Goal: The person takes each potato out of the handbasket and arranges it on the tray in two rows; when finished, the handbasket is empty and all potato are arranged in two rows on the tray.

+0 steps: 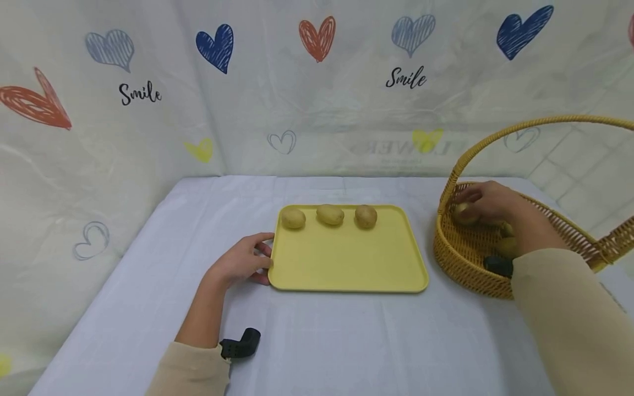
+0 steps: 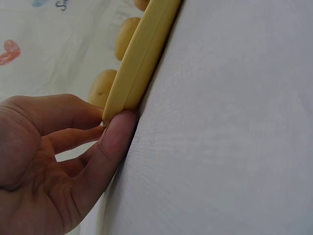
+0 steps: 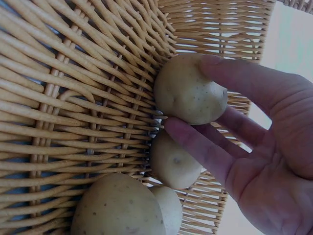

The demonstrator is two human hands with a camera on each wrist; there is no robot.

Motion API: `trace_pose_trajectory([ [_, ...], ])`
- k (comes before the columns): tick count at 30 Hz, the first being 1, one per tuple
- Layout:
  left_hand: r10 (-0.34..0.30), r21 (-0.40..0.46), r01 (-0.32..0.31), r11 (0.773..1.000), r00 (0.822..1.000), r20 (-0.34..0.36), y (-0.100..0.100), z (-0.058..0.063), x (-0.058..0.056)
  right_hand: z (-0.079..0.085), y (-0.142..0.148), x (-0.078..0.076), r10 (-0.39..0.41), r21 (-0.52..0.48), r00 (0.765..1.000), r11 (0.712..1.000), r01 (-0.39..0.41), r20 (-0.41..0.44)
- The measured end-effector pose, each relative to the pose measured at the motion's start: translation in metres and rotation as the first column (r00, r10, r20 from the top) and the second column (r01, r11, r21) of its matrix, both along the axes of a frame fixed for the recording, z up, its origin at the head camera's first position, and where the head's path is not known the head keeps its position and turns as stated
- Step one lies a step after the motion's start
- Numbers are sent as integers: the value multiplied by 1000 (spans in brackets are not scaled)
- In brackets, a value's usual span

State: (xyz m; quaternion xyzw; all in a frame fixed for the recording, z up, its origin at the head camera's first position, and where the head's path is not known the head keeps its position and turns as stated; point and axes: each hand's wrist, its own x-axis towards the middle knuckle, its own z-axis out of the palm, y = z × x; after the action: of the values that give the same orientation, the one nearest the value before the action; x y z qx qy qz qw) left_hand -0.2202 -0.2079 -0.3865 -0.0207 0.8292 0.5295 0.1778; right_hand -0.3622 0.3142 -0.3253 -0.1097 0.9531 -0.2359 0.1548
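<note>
The left hand (image 1: 242, 261) pinches the tray (image 1: 346, 256) at nine o'clock, and the right hand (image 1: 497, 201) grasps a potato (image 3: 188, 90) in the three-o'clock basket (image 1: 448, 258), seemingly a picking step, next requiring careful lifting.

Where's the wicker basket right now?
In the head view, the wicker basket stands on the right side of the white-covered table, just right of the yellow tray, with potatoes inside.

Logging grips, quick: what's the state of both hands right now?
Left hand: holding the yellow tray at its left edge.
Right hand: closed around a potato inside the wicker basket.
</note>
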Motion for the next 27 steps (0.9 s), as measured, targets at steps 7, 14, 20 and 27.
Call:
trace_pose_trajectory([
  [7, 7, 2, -7, 1000, 1000, 10, 2, -3, -2, -1, 4, 3, 2, 26, 1000, 1000, -1, -28],
  [14, 14, 6, -14, 1000, 1000, 7, 3, -4, -2, 4, 7, 2, -10, 9, 999, 1000, 10, -32],
  [20, 13, 5, -13, 1000, 1000, 5, 2, -3, -2, 11, 9, 3, -33, 10, 998, 999, 34, -61],
  [27, 17, -6, -17, 1000, 1000, 13, 1, -3, -3, 16, 10, 6, -79, -51, 996, 996, 77, -40],
])
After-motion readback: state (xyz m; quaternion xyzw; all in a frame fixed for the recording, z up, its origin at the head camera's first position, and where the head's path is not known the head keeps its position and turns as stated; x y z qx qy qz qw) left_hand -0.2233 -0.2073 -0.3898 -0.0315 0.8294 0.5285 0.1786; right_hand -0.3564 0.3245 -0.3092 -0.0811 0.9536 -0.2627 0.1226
